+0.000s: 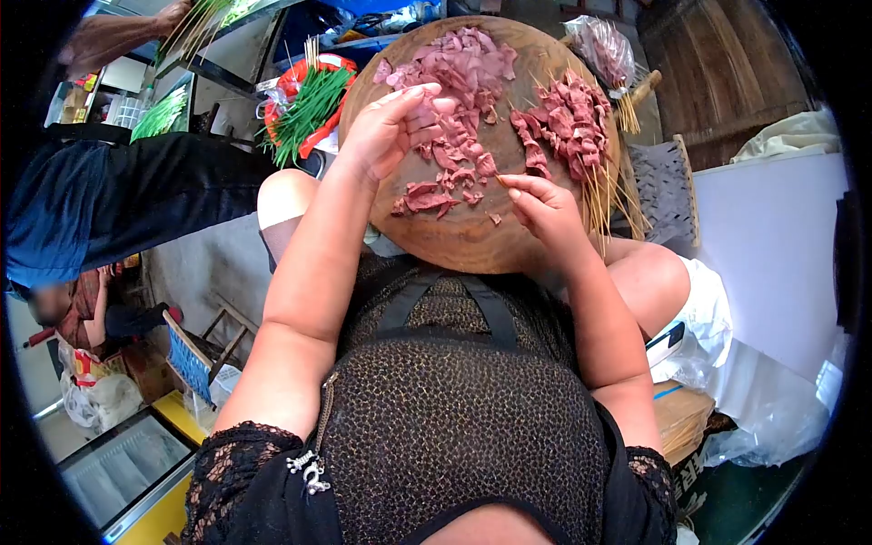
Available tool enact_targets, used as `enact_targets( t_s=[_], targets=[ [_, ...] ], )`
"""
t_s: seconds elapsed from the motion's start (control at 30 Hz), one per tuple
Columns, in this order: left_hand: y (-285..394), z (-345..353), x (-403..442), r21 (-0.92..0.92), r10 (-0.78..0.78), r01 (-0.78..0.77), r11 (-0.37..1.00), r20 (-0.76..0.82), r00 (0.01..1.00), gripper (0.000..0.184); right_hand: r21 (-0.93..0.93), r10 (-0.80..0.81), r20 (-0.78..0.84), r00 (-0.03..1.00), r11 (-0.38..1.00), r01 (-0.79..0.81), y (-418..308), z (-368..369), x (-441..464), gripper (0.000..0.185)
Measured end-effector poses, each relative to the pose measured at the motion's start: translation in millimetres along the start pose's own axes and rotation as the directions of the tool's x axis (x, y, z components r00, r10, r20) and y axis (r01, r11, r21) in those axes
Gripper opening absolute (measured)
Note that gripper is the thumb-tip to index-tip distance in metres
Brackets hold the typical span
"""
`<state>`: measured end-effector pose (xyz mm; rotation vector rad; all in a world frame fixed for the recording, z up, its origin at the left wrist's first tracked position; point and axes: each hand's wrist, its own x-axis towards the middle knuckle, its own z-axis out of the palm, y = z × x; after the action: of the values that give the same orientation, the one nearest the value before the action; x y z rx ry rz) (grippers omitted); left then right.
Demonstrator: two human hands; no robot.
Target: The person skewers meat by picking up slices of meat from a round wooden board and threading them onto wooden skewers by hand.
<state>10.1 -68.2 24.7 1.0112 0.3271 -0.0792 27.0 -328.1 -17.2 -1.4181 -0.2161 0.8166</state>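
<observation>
A round wooden board [409, 238] bears loose slices of raw meat [463, 64] at its top and middle. Skewered meat [570, 118] is piled on its right side, with the sticks pointing down toward the front right edge. My right hand [543, 211] pinches a thin skewer [500, 181] at the board's middle, its tip close to a piece of meat. Over the board's left part, my left hand [392, 127] is raised with its fingers apart, beside the loose slices. Whether its fingertips touch any meat is unclear.
Green vegetables [313, 104] with skewers lie in a red bag left of the board. A plastic bag [604, 50] of skewered meat lies at the upper right. A person in dark trousers [173, 182] is at the left; another person's hand [174, 16] holds skewered greens at the upper left.
</observation>
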Motion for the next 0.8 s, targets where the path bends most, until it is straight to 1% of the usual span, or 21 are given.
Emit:
enact_targets(
  t_s=[0.1, 0.23, 0.3, 0.33, 0.37, 0.43, 0.5, 0.53, 0.57, 0.63, 0.67, 0.73, 0.77, 0.8],
  targets=[
    [-10.0, 2.7, 4.5, -0.005, -0.011, 0.012, 1.000, 0.024, 1.000, 0.032, 0.054, 0.047, 0.014, 0.999, 0.997, -0.047, -0.9, 1.6, 1.6, 0.026],
    [-12.3, 12.4, 3.5, 0.021, -0.016, 0.016, 1.000, 0.002, 1.000, 0.035, 0.043, 0.026, -0.010, 1.000, 0.999, -0.025, -2.5, 1.0, 3.5, 0.027],
    [-9.4, 13.7, 2.9, -0.008, 0.043, -0.045, 0.999, -0.164, 0.985, 0.037, 0.132, 0.014, -0.017, 1.000, 0.991, -0.012, -2.4, -5.3, 4.0, 0.027],
    [-8.0, 5.1, 4.0, 0.087, 0.100, -0.089, 0.992, -0.128, 0.987, 0.042, 0.138, 0.006, -0.067, 0.998, 0.990, 0.003, -6.5, -5.7, 2.2, 0.027],
    [-10.9, -6.0, 7.8, 0.285, 0.153, -0.111, 0.952, -0.132, 0.979, 0.038, 0.140, -0.047, -0.101, 0.994, 0.988, 0.061, -5.1, -7.7, 4.5, 0.026],
    [-17.1, -20.3, 7.0, 0.590, 0.147, -0.078, 0.803, -0.069, 0.987, 0.029, 0.205, -0.028, -0.149, 0.988, 0.977, 0.059, -3.3, -12.9, 6.2, 0.025],
    [-26.3, -27.0, 1.7, 0.832, 0.169, -0.120, 0.541, 0.032, 0.985, 0.018, 0.235, -0.016, -0.166, 0.986, 0.970, 0.056, -4.9, -13.0, 5.0, 0.024],
    [-28.2, -24.0, -4.4, 0.835, 0.111, -0.091, 0.543, 0.036, 0.993, 0.016, 0.236, -0.011, -0.189, 0.982, 0.970, 0.057, -6.2, -12.3, 4.6, 0.024],
    [-38.8, -33.1, -5.2, 0.844, 0.146, -0.120, 0.523, 0.050, 0.988, 0.016, 0.236, -0.006, -0.212, 0.977, 0.970, 0.058, -6.3, -12.4, 4.5, 0.024],
    [-35.9, -31.8, -14.3, 0.959, 0.259, -0.034, 0.281, -0.042, 0.965, 0.020, 0.264, -0.013, -0.192, 0.981, 0.962, 0.065, -3.7, -15.7, 4.4, 0.024],
    [-36.1, -32.5, -12.8, 0.959, 0.259, -0.034, 0.280, -0.042, 0.965, 0.020, 0.255, -0.010, -0.199, 0.980, 0.965, 0.062, -2.8, -15.6, 4.6, 0.024],
    [-38.1, -37.1, -6.5, 0.950, 0.317, 0.037, 0.311, -0.140, 0.938, 0.019, 0.245, -0.009, -0.199, 0.980, 0.968, 0.059, -2.9, -13.0, 5.5, 0.024],
    [-45.1, -40.7, -0.6, 0.937, 0.330, -0.014, 0.349, -0.109, 0.938, 0.021, 0.251, 0.002, -0.183, 0.983, 0.967, 0.045, -3.5, -11.0, 5.5, 0.024],
    [-47.1, -36.0, -0.9, 0.975, 0.350, -0.041, 0.216, -0.038, 0.936, 0.022, 0.255, 0.012, -0.169, 0.986, 0.966, 0.032, -4.2, -9.5, 5.5, 0.023]
  ],
)
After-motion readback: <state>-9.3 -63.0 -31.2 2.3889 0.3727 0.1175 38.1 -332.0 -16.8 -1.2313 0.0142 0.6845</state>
